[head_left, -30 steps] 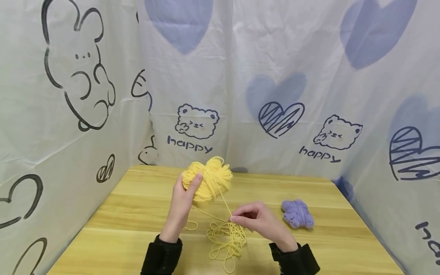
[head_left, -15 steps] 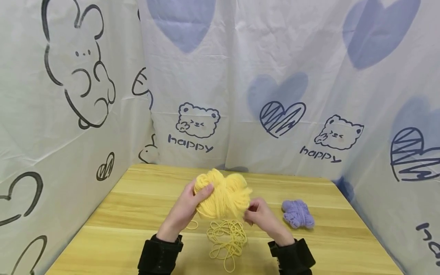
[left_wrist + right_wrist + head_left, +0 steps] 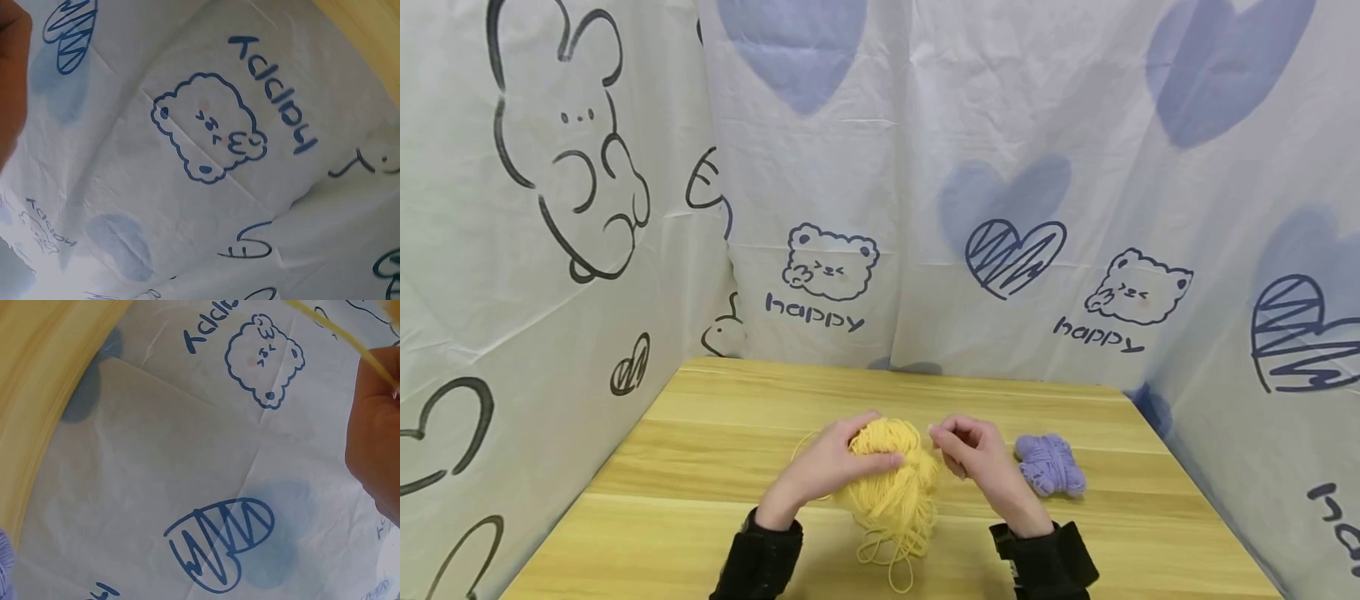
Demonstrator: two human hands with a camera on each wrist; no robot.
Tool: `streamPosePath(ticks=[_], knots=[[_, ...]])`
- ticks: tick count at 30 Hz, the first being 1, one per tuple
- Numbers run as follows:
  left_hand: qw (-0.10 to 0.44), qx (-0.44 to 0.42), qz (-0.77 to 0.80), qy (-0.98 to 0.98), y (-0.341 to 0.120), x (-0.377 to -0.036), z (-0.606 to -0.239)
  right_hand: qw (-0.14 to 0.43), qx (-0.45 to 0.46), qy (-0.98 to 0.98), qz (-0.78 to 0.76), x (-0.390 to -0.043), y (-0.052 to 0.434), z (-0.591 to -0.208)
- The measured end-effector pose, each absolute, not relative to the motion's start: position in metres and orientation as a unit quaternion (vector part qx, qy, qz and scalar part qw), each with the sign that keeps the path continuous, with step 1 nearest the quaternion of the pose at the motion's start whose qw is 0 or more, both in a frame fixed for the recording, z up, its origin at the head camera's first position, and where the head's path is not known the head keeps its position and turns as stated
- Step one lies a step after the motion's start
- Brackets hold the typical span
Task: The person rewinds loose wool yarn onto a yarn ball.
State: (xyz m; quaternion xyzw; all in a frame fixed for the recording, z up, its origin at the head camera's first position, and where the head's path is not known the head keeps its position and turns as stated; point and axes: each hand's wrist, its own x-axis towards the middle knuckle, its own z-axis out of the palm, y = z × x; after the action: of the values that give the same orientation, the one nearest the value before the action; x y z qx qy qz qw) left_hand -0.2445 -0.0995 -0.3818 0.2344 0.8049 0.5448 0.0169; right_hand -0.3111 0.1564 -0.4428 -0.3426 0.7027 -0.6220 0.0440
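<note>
Moved: yarn (image 3: 891, 475) has come down from mid-air onto the loose loops (image 3: 891, 554), covering most of them.
Left grip (image 3: 835, 458): fingers curled over the yarn's 10 o'clock side, holding it.
Right grip (image 3: 973, 450): fingertips pinched together at the yarn's 2 o'clock; the right wrist view shows a strand (image 3: 350, 340) running into them.
Hidden: loops show only at 6 o'clock under the yarn.
Purple ball (image 3: 1049, 465): on the counter (image 3: 662, 517), at 3 o'clock, just beyond the right grip.
Wrist views: mostly printed cloth (image 3: 206, 131); each hand is cut off at the frame edge.

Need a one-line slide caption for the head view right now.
Left hand holds yellow yarn bundle on wooden table; right hand pinches its strand; purple yarn alongside.
</note>
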Motion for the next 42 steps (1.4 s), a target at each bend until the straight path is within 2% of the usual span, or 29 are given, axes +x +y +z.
streamPosePath(ticks=[2,5,9,13,17,21,24,28,34,39,42], knots=[[-0.019,0.197,0.534,0.822,-0.099,-0.246,-0.383,0.02,-0.383,0.682,-0.623,-0.332,0.164,-0.472],[-0.071,0.137,0.538,0.829,-0.098,-0.248,-0.384,-0.005,-0.419,0.667,-0.616,-0.332,0.164,-0.476],[-0.122,0.068,0.58,0.803,-0.098,-0.25,-0.384,-0.015,-0.436,0.663,-0.608,-0.292,0.147,-0.428],[-0.176,0.036,0.619,0.765,-0.101,-0.251,-0.382,0.025,-0.409,0.69,-0.597,-0.261,0.136,-0.388],[-0.189,0.031,0.687,0.701,-0.104,-0.25,-0.379,0.071,-0.411,0.709,-0.569,-0.254,0.133,-0.381],[-0.166,0.037,0.75,0.639,-0.107,-0.248,-0.374,0.114,-0.418,0.709,-0.556,-0.257,0.133,-0.386],[-0.137,0.062,0.78,0.608,-0.108,-0.245,-0.37,0.139,-0.391,0.719,-0.558,-0.26,0.131,-0.389],[-0.09,0.132,0.78,0.606,-0.109,-0.241,-0.368,0.146,-0.361,0.723,-0.57,-0.267,0.131,-0.393],[-0.003,0.25,0.733,0.633,-0.11,-0.237,-0.369,0.133,-0.373,0.691,-0.604,-0.271,0.14,-0.395],[0.065,0.315,0.648,0.69,-0.108,-0.235,-0.37,0.15,-0.334,0.693,-0.621,-0.272,0.143,-0.391],[0.093,0.332,0.61,0.713,-0.106,-0.236,-0.372,0.134,-0.305,0.702,-0.629,-0.27,0.143,-0.387]])
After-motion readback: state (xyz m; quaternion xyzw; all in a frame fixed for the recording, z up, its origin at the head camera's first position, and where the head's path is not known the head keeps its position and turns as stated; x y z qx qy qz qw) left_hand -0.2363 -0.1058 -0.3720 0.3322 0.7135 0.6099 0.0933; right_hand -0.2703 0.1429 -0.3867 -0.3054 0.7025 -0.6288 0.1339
